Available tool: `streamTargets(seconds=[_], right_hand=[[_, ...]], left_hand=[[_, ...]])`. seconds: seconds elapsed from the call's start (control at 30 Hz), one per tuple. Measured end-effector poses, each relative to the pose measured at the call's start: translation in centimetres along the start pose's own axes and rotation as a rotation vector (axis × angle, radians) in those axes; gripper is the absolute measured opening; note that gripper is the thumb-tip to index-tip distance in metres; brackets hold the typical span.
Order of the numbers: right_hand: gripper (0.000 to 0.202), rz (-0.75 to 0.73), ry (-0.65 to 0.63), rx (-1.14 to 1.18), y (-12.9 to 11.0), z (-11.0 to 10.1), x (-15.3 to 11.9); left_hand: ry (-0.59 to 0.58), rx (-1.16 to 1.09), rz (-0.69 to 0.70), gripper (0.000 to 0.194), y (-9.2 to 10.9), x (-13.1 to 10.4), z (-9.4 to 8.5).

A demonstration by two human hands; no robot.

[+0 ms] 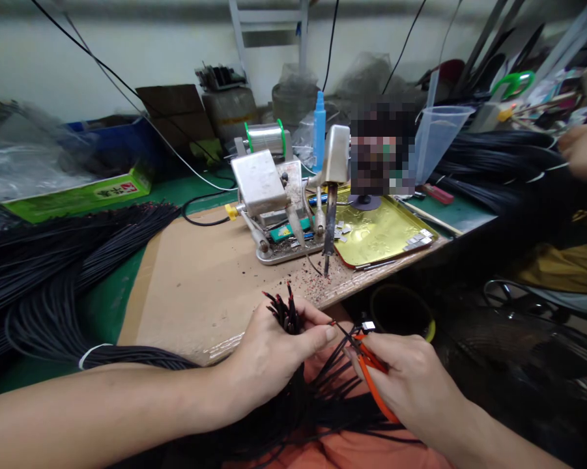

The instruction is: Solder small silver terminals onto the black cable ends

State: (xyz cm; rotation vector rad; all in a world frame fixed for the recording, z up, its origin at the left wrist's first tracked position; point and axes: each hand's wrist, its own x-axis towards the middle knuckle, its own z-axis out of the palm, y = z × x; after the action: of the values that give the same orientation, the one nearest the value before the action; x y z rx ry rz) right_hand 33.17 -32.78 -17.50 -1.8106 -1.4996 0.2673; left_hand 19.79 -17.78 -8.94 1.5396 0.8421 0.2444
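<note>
Low in the head view, my left hand (pixel 276 348) is closed around a bundle of black cables (pixel 288 318) whose cut ends show red cores. Its thumb and index finger pinch the end of one cable, red at the tip. My right hand (pixel 410 371) is closed on orange-handled pliers (pixel 377 391). Their thin dark jaws reach the pinched cable end; whether they touch it I cannot tell. A small white piece (pixel 368 326) sits just above the right fingers. More black cables hang below both hands, across the lap.
Ahead, a soldering stand (pixel 273 189) with a solder spool (pixel 265 138) and a downward-pointing iron (pixel 329 221) stands on cardboard (pixel 190 280). A yellow tray (pixel 386 228) holds small metal pieces. Cable bundles (pixel 53 280) lie left. Another person's hand (pixel 586 153) shows at right.
</note>
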Motion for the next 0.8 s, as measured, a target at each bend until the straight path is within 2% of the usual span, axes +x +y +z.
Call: streamTargets(seconds=[0.2, 0.33, 0.37, 0.43, 0.53, 0.67, 0.73, 0.8], right_hand=[[0.033, 0.195, 0.043, 0.194, -0.6, 0.3, 0.4], [0.041, 0.433, 0.255, 0.326, 0.0, -1.6, 1.2], [0.042, 0.45, 0.283, 0.331, 0.2, -2.1, 1.3], [0.043, 0.43, 0.26, 0.322, 0.5, -2.6, 1.4], [0.045, 0.412, 0.179, 0.314, 0.5, -2.3, 1.5], [0.043, 0.445, 0.183, 0.256, 1.0, -2.3, 1.7], [0.038, 0.452, 0.225, 0.162, 1.9, -3.6, 2.2], [0.031, 0.45, 0.313, -0.041, 3.5, -5.8, 2.9]], left_hand=[[-0.013, -0.056, -0.011, 0.007, -0.2, 0.1, 0.1], [-0.061, -0.075, -0.04, 0.008, -0.5, 0.0, 0.2], [-0.06, -0.082, -0.049, 0.008, -0.5, 0.0, 0.2], [-0.042, -0.073, -0.055, 0.008, -0.4, 0.1, 0.2], [-0.016, -0.031, -0.046, 0.008, -0.1, 0.2, 0.2], [-0.028, -0.008, -0.05, 0.009, 0.1, 0.2, 0.2], [-0.016, -0.023, -0.048, 0.012, -0.1, 0.2, 0.3], [-0.014, -0.055, -0.032, 0.015, -0.3, 0.2, 0.3]])
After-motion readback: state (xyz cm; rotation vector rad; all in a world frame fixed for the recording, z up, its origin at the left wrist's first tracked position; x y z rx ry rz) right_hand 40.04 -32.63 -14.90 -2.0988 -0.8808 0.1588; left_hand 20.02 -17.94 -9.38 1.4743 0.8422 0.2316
